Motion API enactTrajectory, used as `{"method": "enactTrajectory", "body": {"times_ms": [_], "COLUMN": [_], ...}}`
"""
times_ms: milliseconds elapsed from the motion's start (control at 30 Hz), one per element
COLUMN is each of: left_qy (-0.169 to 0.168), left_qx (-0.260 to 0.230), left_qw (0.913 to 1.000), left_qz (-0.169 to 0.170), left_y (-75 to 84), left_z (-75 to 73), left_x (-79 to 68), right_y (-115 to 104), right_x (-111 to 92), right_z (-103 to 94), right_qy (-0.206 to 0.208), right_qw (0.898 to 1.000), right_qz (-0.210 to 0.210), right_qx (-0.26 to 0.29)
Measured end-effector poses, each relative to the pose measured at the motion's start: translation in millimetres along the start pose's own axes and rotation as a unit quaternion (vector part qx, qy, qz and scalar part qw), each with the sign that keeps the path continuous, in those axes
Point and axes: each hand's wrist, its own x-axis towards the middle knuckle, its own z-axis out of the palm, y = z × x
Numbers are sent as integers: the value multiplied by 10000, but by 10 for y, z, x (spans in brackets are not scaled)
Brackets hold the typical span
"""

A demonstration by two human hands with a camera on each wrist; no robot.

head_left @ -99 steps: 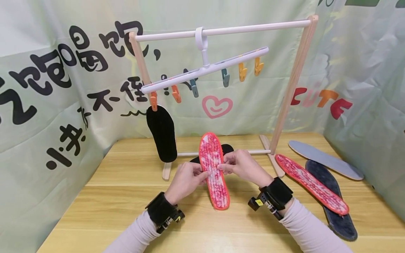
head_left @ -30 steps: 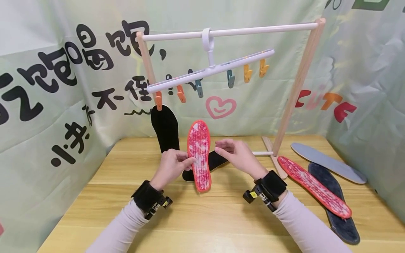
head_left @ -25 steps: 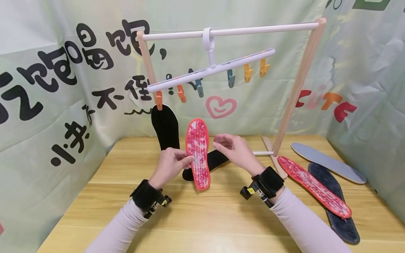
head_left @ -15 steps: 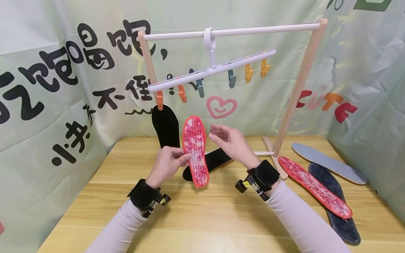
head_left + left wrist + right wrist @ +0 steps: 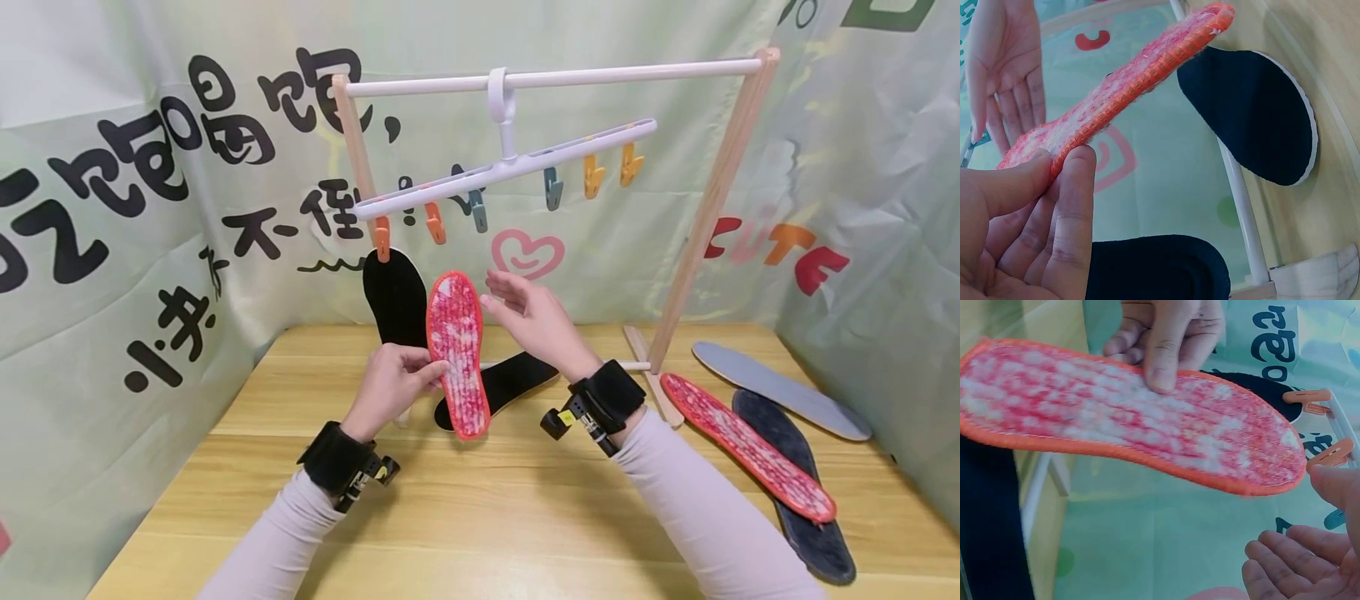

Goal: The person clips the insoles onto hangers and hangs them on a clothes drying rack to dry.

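My left hand (image 5: 386, 385) pinches a red-and-white fleecy insole (image 5: 459, 354) by its left edge, thumb in front, and holds it upright above the table. My right hand (image 5: 536, 321) is spread just beside the insole's upper right edge, holding nothing; in the right wrist view its thumb (image 5: 1335, 484) comes close to the insole's tip. Behind, a black insole (image 5: 393, 296) hangs from the leftmost orange clip (image 5: 382, 239) of a white clip hanger (image 5: 517, 165). The neighbouring orange clip (image 5: 435, 225) holds nothing. Part of the hanging insole is hidden by my left hand.
A wooden stand (image 5: 705, 217) with a white top rail (image 5: 637, 72) carries the hanger. Another black insole (image 5: 517, 379) lies at its base. Right on the table lie a red-and-white insole (image 5: 742, 442), a dark insole (image 5: 813, 537) and a grey one (image 5: 776, 387).
Both hands held the insole at first; the right hand has let go and opened. The left hand has carried the insole left and up, while the right hand rises leftward alongside.
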Motion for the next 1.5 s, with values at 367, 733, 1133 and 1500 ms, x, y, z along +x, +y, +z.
{"method": "enactTrajectory", "body": {"times_ms": [367,733,1133,1500], "left_qy": [58,56,98,132], "left_qx": [208,248,307,308], "left_qw": [9998,9997,9994,9993], "left_qz": [18,29,115,133], "left_y": [-54,-54,-87,-95], "left_z": [-31,-67,-91,-119], "left_x": [14,18,37,64], "right_y": [-577,-873,-621,-669], "right_x": [127,277,619,713], "right_z": [4,94,244,287], "right_qy": [130,107,385,749], "right_qw": [9992,9988,9959,9935], "right_qz": [-362,-469,-509,-563], "right_qx": [65,86,635,652]}}
